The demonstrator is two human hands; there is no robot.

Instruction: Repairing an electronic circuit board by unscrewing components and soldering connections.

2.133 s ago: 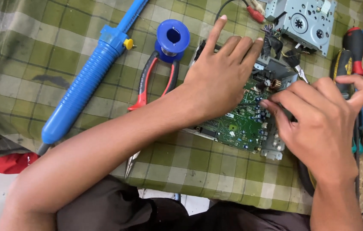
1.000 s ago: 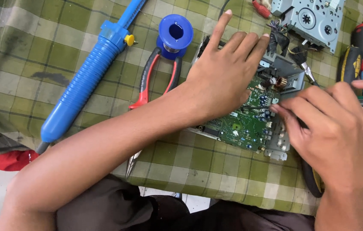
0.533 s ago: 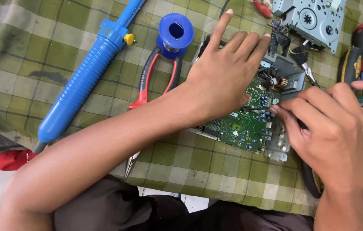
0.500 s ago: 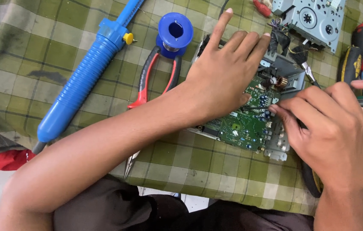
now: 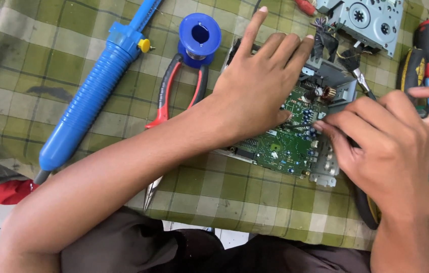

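Under the flat left hand (image 5: 257, 86), the circuit board (image 5: 282, 146) meets the right hand's (image 5: 391, 146) pinched fingertips.

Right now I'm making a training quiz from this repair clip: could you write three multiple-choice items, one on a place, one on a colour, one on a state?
1. Where does the left hand rest?
A. On the green circuit board
B. On the floor
C. On the grey drive mechanism

2. What colour is the solder spool?
A. White
B. Blue
C. Orange

3. How do the right hand's fingertips stand?
A. Spread flat on the cloth
B. Closed in a fist, away from the board
C. Pinched together at the board's components

Answers: 1 A, the palm lies flat across the board's upper part. 2 B, the spool beside the red-handled pliers is blue. 3 C, thumb and fingers meet at the board's right side; what they pinch is too small to tell.
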